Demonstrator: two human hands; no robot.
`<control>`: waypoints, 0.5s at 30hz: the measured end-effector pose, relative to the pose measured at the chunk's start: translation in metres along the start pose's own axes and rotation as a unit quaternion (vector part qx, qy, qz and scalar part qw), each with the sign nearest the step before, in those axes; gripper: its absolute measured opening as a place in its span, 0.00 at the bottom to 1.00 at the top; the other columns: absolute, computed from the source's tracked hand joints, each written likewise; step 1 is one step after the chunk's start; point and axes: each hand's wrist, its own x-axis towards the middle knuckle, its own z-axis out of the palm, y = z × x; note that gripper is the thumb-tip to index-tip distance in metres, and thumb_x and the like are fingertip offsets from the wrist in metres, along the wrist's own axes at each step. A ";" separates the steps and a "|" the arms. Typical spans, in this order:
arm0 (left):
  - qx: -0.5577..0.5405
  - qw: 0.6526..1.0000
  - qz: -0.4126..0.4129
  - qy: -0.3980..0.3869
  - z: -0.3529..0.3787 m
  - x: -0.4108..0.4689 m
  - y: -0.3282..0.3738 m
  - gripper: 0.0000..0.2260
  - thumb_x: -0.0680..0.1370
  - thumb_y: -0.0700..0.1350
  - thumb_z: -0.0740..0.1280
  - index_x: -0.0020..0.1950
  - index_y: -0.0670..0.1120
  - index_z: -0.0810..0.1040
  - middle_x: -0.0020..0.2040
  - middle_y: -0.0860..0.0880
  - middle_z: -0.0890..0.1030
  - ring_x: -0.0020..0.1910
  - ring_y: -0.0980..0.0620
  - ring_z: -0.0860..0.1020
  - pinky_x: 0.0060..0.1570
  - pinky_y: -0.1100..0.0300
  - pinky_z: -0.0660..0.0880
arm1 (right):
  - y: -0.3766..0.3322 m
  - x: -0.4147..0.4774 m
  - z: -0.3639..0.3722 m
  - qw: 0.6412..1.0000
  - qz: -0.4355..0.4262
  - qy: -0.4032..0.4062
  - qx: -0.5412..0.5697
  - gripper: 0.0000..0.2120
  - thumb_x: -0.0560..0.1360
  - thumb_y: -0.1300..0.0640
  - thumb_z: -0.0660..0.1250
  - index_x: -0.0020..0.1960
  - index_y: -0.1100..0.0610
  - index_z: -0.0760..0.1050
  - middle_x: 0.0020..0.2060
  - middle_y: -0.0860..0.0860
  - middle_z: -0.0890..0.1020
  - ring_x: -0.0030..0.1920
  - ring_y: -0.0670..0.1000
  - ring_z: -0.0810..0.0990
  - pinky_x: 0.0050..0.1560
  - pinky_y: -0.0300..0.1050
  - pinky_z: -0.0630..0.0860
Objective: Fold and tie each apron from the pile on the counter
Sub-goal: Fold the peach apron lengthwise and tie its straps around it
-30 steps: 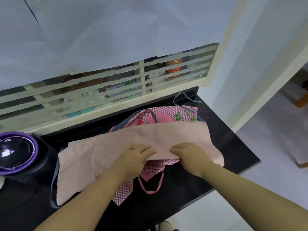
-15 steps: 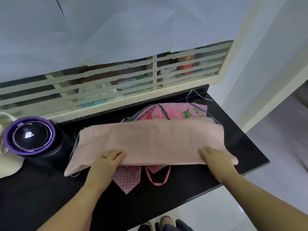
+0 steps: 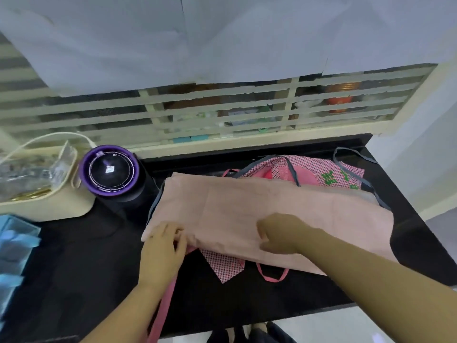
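a pale pink apron (image 3: 284,201) lay folded into a long band across the black counter (image 3: 86,268), running from left to right. it sat on top of a red checked apron (image 3: 314,167) with green lettering, which stuck out behind it on the far side and again as a pointed corner at its near edge. thin grey straps (image 3: 351,154) curled on the counter at the far right, touching the checked apron.

the person's left grip (image 3: 163,246) was at the near left corner of the pink apron, fingers bent over the edge and pinching the cloth there. a pink strap (image 3: 163,305) ran from under that grip down to the near edge of the counter. the right grip (image 3: 279,236) rested on the near edge of the pink apron around its middle, knuckles up and fingers pointing left. it was blurred, so i could not tell whether it held the cloth or only pressed on it. a small pink loop (image 3: 272,278) hung out below the apron, near the right forearm.

to the left stood a black round appliance with a purple rim (image 3: 108,169), just beside the apron's left end. a cream bag (image 3: 44,206) sat next to it. behind the counter was a barred window (image 3: 222,112).
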 end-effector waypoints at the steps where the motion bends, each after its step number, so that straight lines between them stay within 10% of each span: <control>1: -0.057 0.993 -0.102 0.021 -0.003 -0.002 0.000 0.05 0.78 0.44 0.63 0.48 0.44 0.77 0.46 0.50 0.77 0.43 0.50 0.76 0.41 0.58 0.71 | -0.015 0.007 0.005 0.999 -0.034 0.038 -0.001 0.17 0.74 0.47 0.65 0.58 0.56 0.73 0.53 0.53 0.78 0.53 0.56 0.77 0.47 0.46 0.71; 5: -0.330 0.826 -0.455 -0.046 -0.008 -0.001 -0.002 0.17 0.81 0.52 0.59 0.46 0.38 0.76 0.44 0.40 0.80 0.43 0.43 0.79 0.42 0.52 0.75 | -0.056 0.027 0.032 0.968 -0.130 0.202 -0.079 0.23 0.54 0.38 0.75 0.38 0.53 0.74 0.31 0.48 0.76 0.28 0.51 0.76 0.28 0.40 0.68; 9: -0.568 0.624 -0.529 -0.086 -0.004 0.014 0.002 0.21 0.80 0.56 0.60 0.64 0.42 0.70 0.56 0.40 0.77 0.59 0.42 0.76 0.56 0.51 0.72 | -0.067 0.038 0.050 0.975 -0.104 0.164 -0.109 0.22 0.44 0.47 0.78 0.32 0.51 0.72 0.26 0.46 0.74 0.23 0.49 0.72 0.28 0.39 0.59; 15: -0.640 0.560 -0.514 0.116 -0.003 0.038 0.000 0.12 0.83 0.41 0.58 0.65 0.43 0.71 0.60 0.44 0.77 0.49 0.49 0.78 0.50 0.54 0.75 | -0.059 0.042 0.052 0.973 -0.132 0.170 -0.079 0.17 0.40 0.56 0.76 0.22 0.51 0.69 0.16 0.46 0.70 0.17 0.47 0.69 0.26 0.32 0.66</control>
